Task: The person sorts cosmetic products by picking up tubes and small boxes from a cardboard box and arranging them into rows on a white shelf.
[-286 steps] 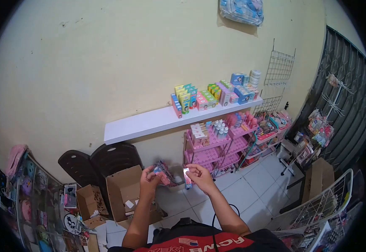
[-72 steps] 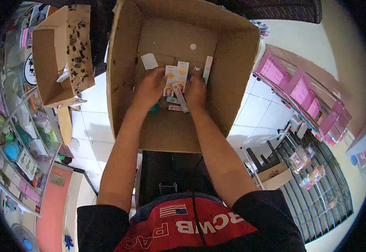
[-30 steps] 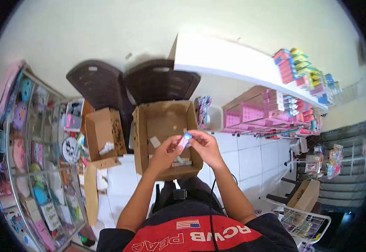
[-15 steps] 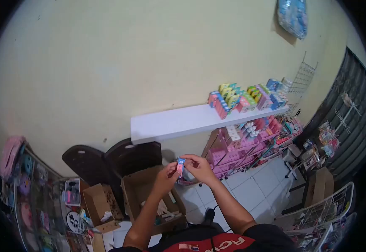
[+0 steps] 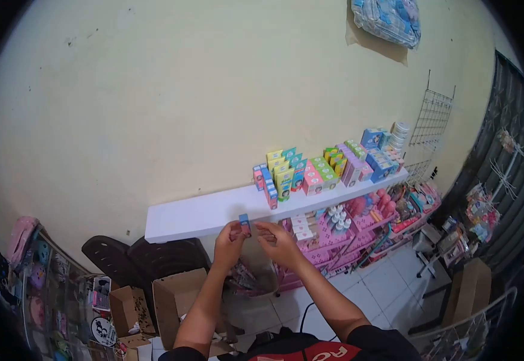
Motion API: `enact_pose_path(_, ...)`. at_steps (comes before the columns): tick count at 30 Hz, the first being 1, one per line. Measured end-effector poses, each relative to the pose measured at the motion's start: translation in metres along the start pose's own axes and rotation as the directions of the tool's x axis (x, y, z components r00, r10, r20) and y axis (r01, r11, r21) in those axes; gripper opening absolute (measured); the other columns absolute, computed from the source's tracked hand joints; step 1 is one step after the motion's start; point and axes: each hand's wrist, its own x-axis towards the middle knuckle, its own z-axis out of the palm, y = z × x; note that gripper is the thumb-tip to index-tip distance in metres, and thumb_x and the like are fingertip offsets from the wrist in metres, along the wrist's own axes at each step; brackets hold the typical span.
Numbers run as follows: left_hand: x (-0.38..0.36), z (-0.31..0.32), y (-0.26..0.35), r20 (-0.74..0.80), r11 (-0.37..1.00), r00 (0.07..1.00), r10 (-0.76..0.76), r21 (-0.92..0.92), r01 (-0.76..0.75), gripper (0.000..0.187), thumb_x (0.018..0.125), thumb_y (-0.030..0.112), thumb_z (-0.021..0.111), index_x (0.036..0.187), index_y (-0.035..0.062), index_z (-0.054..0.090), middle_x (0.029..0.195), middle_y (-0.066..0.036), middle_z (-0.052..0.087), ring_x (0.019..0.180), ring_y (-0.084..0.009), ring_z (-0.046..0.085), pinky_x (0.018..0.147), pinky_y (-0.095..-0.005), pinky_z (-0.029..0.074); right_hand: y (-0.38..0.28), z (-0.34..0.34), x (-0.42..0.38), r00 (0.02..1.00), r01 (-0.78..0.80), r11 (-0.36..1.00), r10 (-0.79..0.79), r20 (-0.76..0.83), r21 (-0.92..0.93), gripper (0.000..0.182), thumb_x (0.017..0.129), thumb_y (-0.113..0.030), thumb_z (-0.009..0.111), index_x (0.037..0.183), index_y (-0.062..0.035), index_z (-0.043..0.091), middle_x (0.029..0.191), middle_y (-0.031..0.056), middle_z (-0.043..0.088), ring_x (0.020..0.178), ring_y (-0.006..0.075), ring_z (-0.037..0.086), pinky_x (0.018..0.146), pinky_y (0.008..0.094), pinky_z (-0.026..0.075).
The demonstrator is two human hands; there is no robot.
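Observation:
My left hand [image 5: 229,243] grips a small blue and pink box [image 5: 245,225], held upright in front of the white shelf [image 5: 196,210]. Close by on the right, my right hand [image 5: 278,245] is empty, its fingers apart and half bent towards the box. On the shelf, beyond my hands, stands a row of similar blue and pink boxes [image 5: 268,188]. Yellow and teal packs [image 5: 284,180] are lined up beside them, followed by pink and green boxes [image 5: 321,174].
Below the shelf is a pink rack [image 5: 325,249] with bottles and small goods. Open cardboard boxes [image 5: 174,289] and dark brown chairs [image 5: 159,256] stand at lower left. A glass-fronted display case [image 5: 39,301] is at far left. A wire grid [image 5: 433,117] hangs at right.
The view has shifted so the shelf appears nearer and further left. My right hand has come away from the small box, which stays in my left hand and is now upright.

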Motion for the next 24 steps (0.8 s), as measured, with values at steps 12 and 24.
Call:
enact_pose_path(12,0.122,0.06,-0.04,-0.155,0.959,0.988,0.021,0.284,0.024,0.03,0.092,0.007,0.066,0.12,-0.0014,0.061,0.107,-0.011,0.072,0.09,-0.0151,0.07,0.076,-0.0273,0.055,0.058,-0.044,0.018,0.997,-0.076,0.981,0.076,0.006,0.179,0.03,0.093,-0.007,0.063,0.122,-0.0009,0.064,0.116,0.0122,0.066,0.104,0.0187,0.067,0.088,0.0303,0.055)
enact_pose_path(24,0.13,0.077,-0.039,-0.232,0.949,0.972,0.023,0.312,0.052,0.029,0.093,0.006,0.064,0.121,-0.0016,0.061,0.104,-0.011,0.072,0.086,-0.0123,0.068,0.077,-0.027,0.055,0.094,-0.057,0.057,0.955,-0.054,0.978,0.11,-0.276,0.201,0.02,0.093,-0.005,0.064,0.111,0.0025,0.066,0.1,0.0103,0.07,0.091,0.0151,0.069,0.08,0.0278,0.055)
